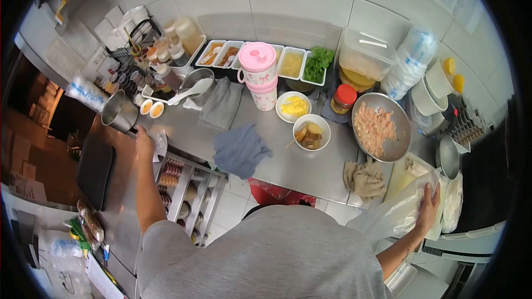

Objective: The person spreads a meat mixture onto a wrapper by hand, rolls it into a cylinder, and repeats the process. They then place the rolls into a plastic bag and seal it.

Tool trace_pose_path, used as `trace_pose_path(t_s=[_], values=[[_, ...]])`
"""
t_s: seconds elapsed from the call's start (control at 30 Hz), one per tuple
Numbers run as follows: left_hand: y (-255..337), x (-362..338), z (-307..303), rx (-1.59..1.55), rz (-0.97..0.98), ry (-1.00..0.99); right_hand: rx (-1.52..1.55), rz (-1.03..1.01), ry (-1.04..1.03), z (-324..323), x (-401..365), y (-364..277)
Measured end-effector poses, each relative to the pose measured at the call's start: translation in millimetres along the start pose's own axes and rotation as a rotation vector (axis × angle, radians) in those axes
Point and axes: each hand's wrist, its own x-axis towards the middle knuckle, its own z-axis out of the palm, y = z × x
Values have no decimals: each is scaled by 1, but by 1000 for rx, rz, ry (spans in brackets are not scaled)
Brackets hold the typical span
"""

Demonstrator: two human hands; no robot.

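Bag (400,213) of clear plastic sits pinched in my right hand (428,206), nearer me than the metal bowl (403,137) of pink mixture (376,127). Well left of that bowl, my left hand (145,143) grips the saucepan (119,112) by its handle (132,130); beyond the bowl stands a tub (363,58).

Steel counter (328,173), turning corner at left. On main run: metal bowl (192,76), white spoon (195,91) across rim; grey cloth (220,105), bunched; blue cloth (242,148), front edge; pink-and-white cups (265,98), two, stacked upright; white bowl (284,115), yellow pieces inside; second white bowl (326,127), mixed food inside; wide pan (403,124), pinkish mix inside; tan cloth (364,179), crumpled. On left run: black board (95,176), flat.
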Motion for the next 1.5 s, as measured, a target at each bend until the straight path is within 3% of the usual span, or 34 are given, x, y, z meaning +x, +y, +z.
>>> trace_pose_path(t_s=[0.13, 0.23, 0.3, 0.4, 0.53, 0.67, 0.83, 0.93, 1.1, 1.13, 1.3, 1.5], values=[[22, -18, -4, -63, 146, -4, -79, 113, -112, -16, 4, 2], [77, -25, -9, -285, 207, -67, -50, 28, -16, -11, -1, -4], [134, -46, -38, -224, 402, -76, -43, -2, -16, -9, -6, -12], [162, -39, -20, -224, 548, -16, -33, 3, 5, -6, -17, -22], [158, -36, -3, -148, 434, 89, 50, -24, 72, -19, -10, 13], [152, -33, 14, -204, 492, 110, 4, 35, 35, -21, -23, 2], [219, -49, -10, -318, 606, 75, 5, 43, 58, -1, -31, -18], [260, -34, 20, -364, 689, 140, 47, -1, -152, 0, -30, -21], [292, -32, 60, -335, 692, 12, 87, -52, -181, 9, -35, -13], [288, -36, 61, -340, 743, 102, 79, -75, -190, 8, -36, -13], [213, -66, 19, -334, 566, 133, 130, 47, -124, -11, -39, -5], [99, -49, 22, -157, 144, 125, 124, -27, -189, -3, -19, -1]])
